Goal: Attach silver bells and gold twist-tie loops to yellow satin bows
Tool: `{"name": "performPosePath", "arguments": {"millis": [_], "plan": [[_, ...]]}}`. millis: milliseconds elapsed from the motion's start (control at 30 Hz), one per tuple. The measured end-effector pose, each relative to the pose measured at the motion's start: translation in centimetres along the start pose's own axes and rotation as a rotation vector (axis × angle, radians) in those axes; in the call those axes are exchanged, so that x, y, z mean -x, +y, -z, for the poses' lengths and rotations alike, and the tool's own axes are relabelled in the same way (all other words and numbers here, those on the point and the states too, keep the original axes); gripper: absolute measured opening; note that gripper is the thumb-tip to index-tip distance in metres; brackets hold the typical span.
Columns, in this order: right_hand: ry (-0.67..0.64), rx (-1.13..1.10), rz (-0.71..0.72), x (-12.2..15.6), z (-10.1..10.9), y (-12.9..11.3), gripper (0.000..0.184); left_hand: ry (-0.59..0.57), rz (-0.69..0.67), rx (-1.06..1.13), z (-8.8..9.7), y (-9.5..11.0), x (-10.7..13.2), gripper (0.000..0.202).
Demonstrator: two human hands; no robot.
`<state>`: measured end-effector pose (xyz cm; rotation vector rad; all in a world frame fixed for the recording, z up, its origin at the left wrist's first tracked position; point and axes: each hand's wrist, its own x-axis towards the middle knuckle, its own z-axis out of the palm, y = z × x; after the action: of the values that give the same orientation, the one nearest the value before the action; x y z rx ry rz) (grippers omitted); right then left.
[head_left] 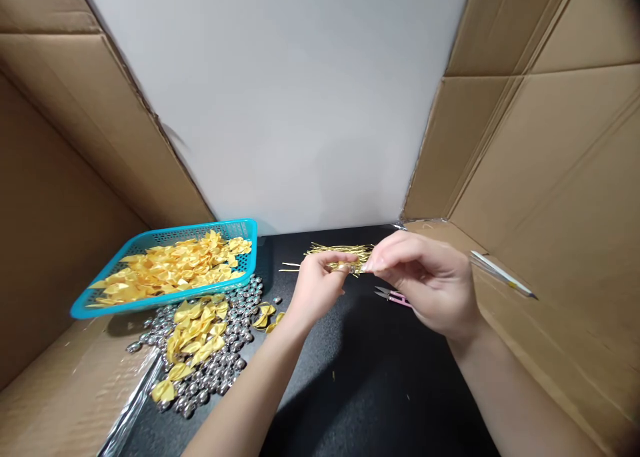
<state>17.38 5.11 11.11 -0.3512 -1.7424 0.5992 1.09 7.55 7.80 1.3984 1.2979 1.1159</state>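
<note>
My left hand (320, 283) is closed in a pinch, with a small silver bead (352, 268) showing at its fingertips. Close against it, the fingertips of my right hand (430, 283) are pinched together; what they hold is too small and covered to name. Behind both hands lies a bundle of thin gold twist ties (333, 249) on the black table, partly hidden by my fingers. Pink-handled thread snips (395, 297) rest just left of my right palm. Beside my left forearm are loose gold ribbon bows (264, 315).
At the left a blue basket (165, 298) holds many yellow-gold bows. More bows (197, 330) lie on a spread of silver beads (215, 377) before it. Cardboard walls (550, 177) and a white panel (300, 97) enclose the black table (370, 383). A white pen-like tool (503, 272) lies right.
</note>
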Motion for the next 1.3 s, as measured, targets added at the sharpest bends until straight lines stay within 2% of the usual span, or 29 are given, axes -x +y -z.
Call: {"name": "performPosePath", "arguments": {"millis": [133,200,333,500,600,767,933,1033,1167,1300], "plan": [[-0.049,0.082,0.067,-0.3,-0.4,-0.5,0.020,-0.012,0.024,0.057,-0.3,-0.1,0.2,0.014],[-0.049,0.074,0.039,-0.2,-0.8,-0.3,0.017,-0.017,0.060,0.096,-0.4,-0.7,0.5,0.010],[-0.110,-0.066,-0.203,1.5,-1.9,1.1,0.012,-0.065,0.194,0.183,-0.5,-3.3,1.7,0.007],[-0.224,-0.253,-0.489,5.4,-2.7,1.8,0.008,-0.159,0.392,0.257,-1.2,-6.7,4.0,0.011],[-0.279,-0.255,-0.592,7.4,-2.5,2.1,0.006,-0.220,0.465,0.290,-1.7,-7.5,4.9,0.012],[-0.252,-0.149,-0.696,9.6,-1.6,3.8,0.006,-0.282,0.552,0.321,-2.2,-7.3,6.0,0.016],[-0.216,-0.137,-0.734,10.7,-1.0,4.4,0.009,-0.304,0.594,0.343,-1.7,-7.1,6.8,0.023],[-0.209,-0.048,-0.720,10.9,-0.9,4.1,0.013,-0.313,0.595,0.329,-1.1,-7.2,7.0,0.023],[-0.150,0.066,-0.688,11.3,-1.0,4.0,0.014,-0.285,0.520,0.232,-0.7,-7.4,7.3,0.030],[-0.058,0.066,-0.672,11.6,-1.3,3.8,0.013,-0.278,0.408,0.178,-0.7,-7.6,7.8,0.027]]}}
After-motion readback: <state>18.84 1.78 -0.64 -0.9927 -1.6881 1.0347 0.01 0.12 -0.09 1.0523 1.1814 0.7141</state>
